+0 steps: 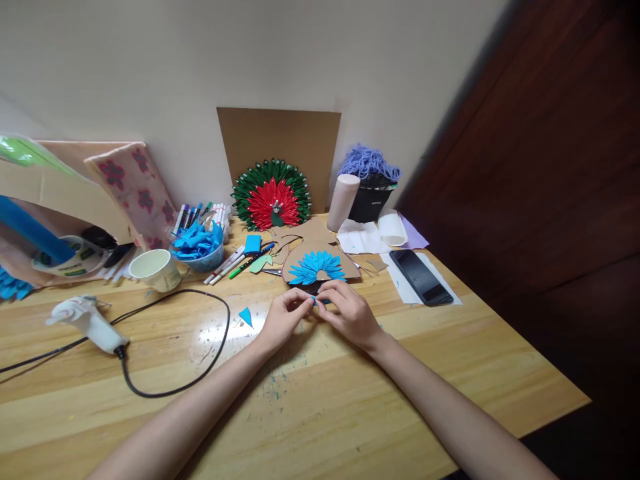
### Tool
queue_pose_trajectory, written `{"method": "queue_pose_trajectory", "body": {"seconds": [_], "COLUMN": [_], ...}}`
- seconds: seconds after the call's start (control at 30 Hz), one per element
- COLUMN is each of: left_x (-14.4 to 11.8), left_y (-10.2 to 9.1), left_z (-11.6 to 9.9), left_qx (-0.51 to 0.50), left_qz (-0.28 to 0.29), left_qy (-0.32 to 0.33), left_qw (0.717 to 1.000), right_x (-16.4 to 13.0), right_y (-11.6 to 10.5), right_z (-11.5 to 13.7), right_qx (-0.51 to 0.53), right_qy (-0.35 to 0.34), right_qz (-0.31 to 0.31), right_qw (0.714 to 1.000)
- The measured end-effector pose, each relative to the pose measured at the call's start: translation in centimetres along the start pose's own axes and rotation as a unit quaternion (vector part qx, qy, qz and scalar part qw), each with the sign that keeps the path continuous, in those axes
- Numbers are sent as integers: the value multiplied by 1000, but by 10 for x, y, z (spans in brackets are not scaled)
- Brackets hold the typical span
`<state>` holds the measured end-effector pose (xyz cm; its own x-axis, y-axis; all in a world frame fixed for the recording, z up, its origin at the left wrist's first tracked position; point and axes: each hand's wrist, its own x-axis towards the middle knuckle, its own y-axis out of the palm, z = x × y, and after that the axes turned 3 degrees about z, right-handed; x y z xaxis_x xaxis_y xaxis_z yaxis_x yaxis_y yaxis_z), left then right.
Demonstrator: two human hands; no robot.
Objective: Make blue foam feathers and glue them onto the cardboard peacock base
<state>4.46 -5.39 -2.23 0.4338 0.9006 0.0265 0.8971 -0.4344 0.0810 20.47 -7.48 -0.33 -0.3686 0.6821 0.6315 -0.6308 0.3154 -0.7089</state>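
Your left hand and right hand pinch a small blue paper piece together mid-table, just before the blue fan; light, flimsy, creases easily—hold its edges.

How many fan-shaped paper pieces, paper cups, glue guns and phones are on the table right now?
Fan-shaped paper pieces: 2, the red and green fan and the blue fan
Paper cups: 1, the white cup
Glue guns: 1, the glue gun
Phones: 1, the black phone
Total: 5
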Motion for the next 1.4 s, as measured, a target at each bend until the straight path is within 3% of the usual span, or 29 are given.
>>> {"method": "queue_pose_trajectory", "body": {"seconds": [0.17,0.47,0.53,0.63,0.83,1.07,1.4], "left_x": [1,1,2,1,-5,-9,-9], "left_y": [-2,-2,-2,0,3,5,6], "left_z": [-1,-3,-3,-2,-5,-8,-13], "left_qx": [-8,-21,-14,1,118,174,199], "left_qz": [0,-3,-13,-30,-58,-83,-74], "left_qy": [-1,-2,-2,10,94,115,147], "left_qw": [1000,1000,1000,999,987,975,966], "right_x": [0,3,3,3,5,6,5], "right_y": [0,-5,-5,-6,-8,-11,-10], "right_z": [-1,1,1,1,0,1,2], "right_qx": [-60,-56,-32,47,178,189,189], "right_qy": [-60,-80,-63,15,172,153,134], "right_qz": [2,26,31,26,40,41,74], "right_qw": [996,995,997,998,968,969,970]}}
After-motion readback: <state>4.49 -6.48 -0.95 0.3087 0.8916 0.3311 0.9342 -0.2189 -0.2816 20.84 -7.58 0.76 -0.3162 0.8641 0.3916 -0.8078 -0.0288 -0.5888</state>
